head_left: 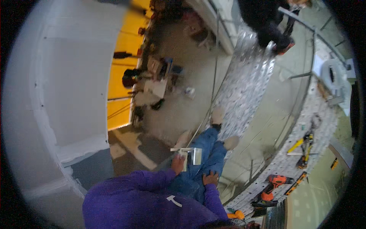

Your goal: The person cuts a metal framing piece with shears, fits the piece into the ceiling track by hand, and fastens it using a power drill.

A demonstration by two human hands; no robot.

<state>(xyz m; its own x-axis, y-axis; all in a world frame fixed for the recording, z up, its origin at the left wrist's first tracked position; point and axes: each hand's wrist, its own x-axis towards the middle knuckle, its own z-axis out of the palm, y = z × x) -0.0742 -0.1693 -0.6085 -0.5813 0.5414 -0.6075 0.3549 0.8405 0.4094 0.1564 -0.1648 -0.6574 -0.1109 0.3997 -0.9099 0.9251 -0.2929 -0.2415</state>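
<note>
Boxy pale piece (pixel 196 156): just above the jeans (pixel 214 154), shiny face on the right; too blurry to say what it is exactly
Left hand (pixel 178 164): gripping its left end, so I'd go firm and level
Right hand (pixel 210 178): fingers spread on the jeans, nothing in it that I can see; decent brace imo
Metal plank (pixel 246 84): right by the feet (pixel 231 142), so mind your balance

The left forearm (pixel 154 178) points toward three o'clock, its hand (pixel 177 165) near six o'clock with fingers curled. The right forearm (pixel 214 202) points toward twelve, its open hand (pixel 210 178) near five o'clock, fingers spread on the right leg (pixel 215 160).
</note>
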